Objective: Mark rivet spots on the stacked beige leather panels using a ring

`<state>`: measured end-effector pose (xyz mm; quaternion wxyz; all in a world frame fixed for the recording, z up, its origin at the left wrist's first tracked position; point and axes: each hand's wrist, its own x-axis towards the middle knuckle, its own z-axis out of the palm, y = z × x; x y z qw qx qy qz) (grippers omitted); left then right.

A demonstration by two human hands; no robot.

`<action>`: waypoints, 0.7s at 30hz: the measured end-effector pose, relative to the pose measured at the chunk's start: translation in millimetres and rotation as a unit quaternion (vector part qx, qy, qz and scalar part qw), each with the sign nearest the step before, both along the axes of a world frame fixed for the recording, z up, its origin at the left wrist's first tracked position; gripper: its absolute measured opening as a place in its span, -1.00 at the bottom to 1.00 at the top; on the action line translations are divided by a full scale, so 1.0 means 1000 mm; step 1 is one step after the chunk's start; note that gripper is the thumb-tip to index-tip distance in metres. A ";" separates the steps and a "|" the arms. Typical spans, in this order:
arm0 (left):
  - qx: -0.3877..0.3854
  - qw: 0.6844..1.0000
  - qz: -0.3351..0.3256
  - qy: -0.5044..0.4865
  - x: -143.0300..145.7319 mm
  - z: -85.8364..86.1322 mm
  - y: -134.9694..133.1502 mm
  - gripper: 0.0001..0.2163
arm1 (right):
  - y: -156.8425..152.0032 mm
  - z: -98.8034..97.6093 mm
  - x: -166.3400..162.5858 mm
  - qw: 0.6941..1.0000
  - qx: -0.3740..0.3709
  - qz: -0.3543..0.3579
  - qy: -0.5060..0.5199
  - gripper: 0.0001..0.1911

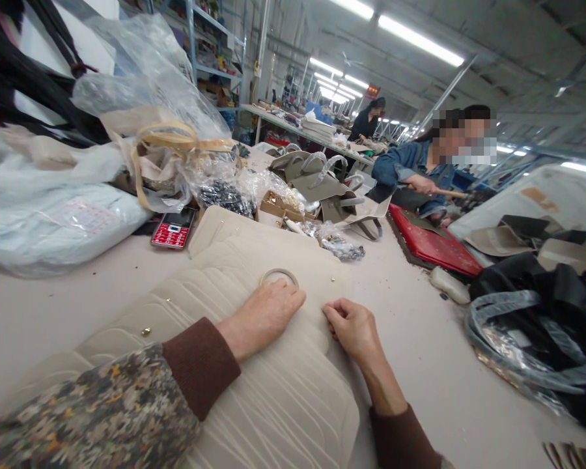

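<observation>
Flat beige bag panels (215, 260) with small gold studs lie overlapping in front of me, several pale curved lines across them. My left hand (266, 318) rests palm down over the panels, fingers curled. A thin ring (279, 271), like a narrow roll of tape, sticks out past its knuckles; the ring's lower half is hidden by the hand. To the right, my right hand (355, 326) has thumb and forefinger pinched together at the top panel's right edge. Its other fingers are folded in. Whatever finer thing lies between the fingertips is too small to see.
A red phone (174, 229) and a plastic-wrapped bundle (58, 215) lie left. Grey bag pieces (317, 176) and a small carton (279, 207) stand behind. At right are a red board (434, 241), black bags (542, 326) and a co-worker (420, 163) holding a wooden-handled tool.
</observation>
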<state>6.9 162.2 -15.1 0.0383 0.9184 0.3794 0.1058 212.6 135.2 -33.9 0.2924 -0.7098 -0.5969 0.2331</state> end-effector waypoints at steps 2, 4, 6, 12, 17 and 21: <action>0.006 1.000 -0.001 -0.002 0.000 -0.001 0.001 -0.87 | 0.000 -0.003 0.002 0.999 -0.007 -0.026 0.031 -0.75; 0.012 1.000 -0.004 -0.007 0.000 -0.002 0.001 -0.88 | 0.000 -0.005 0.006 0.992 -0.017 -0.065 0.108 -0.60; 0.013 1.000 -0.006 -0.013 -0.001 -0.003 0.002 -0.87 | -0.003 -0.007 0.010 0.977 -0.026 -0.079 0.198 -0.54; 0.019 0.999 -0.023 -0.019 -0.003 0.001 0.002 -0.86 | -0.010 -0.005 0.009 0.997 0.038 0.001 0.074 -0.69; 0.025 0.997 -0.043 -0.058 -0.007 0.005 0.003 -0.87 | -0.008 -0.002 -0.001 0.995 0.070 0.026 -0.061 -0.75; 0.005 0.991 -0.061 -0.117 -0.009 0.005 0.005 -0.86 | -0.013 0.008 0.003 0.990 0.014 0.119 -0.071 -0.74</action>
